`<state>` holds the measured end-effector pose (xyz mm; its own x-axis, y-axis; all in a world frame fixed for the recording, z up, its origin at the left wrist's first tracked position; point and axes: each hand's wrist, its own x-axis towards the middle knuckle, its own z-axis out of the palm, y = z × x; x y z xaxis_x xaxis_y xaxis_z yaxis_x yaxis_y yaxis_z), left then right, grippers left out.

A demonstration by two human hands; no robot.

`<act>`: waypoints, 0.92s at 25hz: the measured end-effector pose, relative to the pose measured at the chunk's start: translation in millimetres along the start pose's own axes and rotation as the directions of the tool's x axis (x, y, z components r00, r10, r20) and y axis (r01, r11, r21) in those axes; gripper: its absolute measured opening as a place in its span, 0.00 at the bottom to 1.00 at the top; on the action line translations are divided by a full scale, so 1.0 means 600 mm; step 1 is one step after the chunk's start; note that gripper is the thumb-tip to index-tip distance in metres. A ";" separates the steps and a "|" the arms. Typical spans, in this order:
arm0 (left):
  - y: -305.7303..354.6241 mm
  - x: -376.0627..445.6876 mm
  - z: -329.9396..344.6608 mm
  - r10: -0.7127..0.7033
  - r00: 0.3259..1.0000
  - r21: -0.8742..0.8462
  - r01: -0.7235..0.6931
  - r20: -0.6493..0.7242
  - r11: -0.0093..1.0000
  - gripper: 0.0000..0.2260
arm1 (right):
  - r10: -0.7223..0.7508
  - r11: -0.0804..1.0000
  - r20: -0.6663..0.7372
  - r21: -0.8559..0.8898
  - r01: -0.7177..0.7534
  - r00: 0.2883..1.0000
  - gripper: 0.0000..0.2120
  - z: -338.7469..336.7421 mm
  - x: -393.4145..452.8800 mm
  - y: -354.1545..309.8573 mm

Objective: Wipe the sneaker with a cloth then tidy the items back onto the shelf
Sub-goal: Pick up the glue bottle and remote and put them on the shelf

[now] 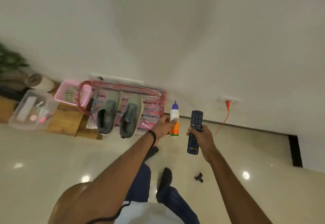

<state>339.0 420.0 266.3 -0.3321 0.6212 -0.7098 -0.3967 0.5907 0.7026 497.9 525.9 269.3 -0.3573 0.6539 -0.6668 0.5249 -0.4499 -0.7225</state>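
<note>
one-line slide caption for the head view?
Left hand holds glue bottle, right hand holds remote; sneakers sit on the shelf.

Pink shelf (pixel 162 98): two grey sneakers (pixel 108 116) on top; wooden bench (pixel 65 121): clear box (pixel 33 111), apparently.

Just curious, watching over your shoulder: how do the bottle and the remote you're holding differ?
The bottle is white with an orange base and a purple pointed cap; the remote is black, flat and covered in buttons. The bottle looks shorter and rounder, the remote longer and slimmer. The left hand grips the bottle, the right hand the remote. Both are held roughly upright above the floor.
</note>
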 end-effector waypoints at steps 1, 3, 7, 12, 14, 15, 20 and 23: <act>-0.010 -0.016 -0.024 0.007 0.999 -0.048 -0.009 -0.051 0.999 0.22 | -0.021 0.999 0.045 -0.038 0.022 0.999 0.15 0.018 0.001 -0.011; -0.038 -0.056 -0.082 0.017 0.982 -0.164 -0.049 -0.190 0.985 0.19 | -0.049 0.988 0.164 -0.138 0.072 0.985 0.14 0.074 -0.005 -0.029; -0.099 -0.139 -0.203 -0.034 0.909 -0.335 -0.118 -0.416 0.935 0.17 | -0.075 0.925 0.427 -0.308 0.223 0.901 0.15 0.231 -0.037 -0.057; -0.149 -0.207 -0.352 -0.106 0.829 -0.514 -0.235 -0.550 0.825 0.16 | -0.027 0.865 0.587 -0.392 0.313 0.809 0.15 0.443 -0.071 -0.074; -0.171 -0.236 -0.414 -0.136 0.801 -0.569 -0.283 -0.583 0.772 0.11 | 0.015 0.843 0.642 -0.421 0.336 0.766 0.16 0.527 -0.089 -0.082; -0.181 -0.247 -0.444 -0.152 0.784 -0.589 -0.308 -0.602 0.747 0.10 | 0.027 0.832 0.665 -0.428 0.352 0.746 0.16 0.569 -0.098 -0.087; -0.218 -0.286 -0.559 -0.257 0.719 -0.666 -0.365 -0.645 0.651 0.15 | 0.100 0.789 0.720 -0.478 0.386 0.687 0.16 0.731 -0.133 -0.106; -0.233 -0.310 -0.623 -0.314 0.672 -0.683 -0.395 -0.671 0.614 0.17 | 0.113 0.735 0.747 -0.507 0.451 0.655 0.18 0.822 -0.157 -0.121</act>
<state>136.2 29.1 281.5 -0.6728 -0.1131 -0.7311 -0.6969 -0.2350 0.6776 112.3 196.8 294.7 -0.7518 -0.0769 -0.6549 0.6160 0.2725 -0.7391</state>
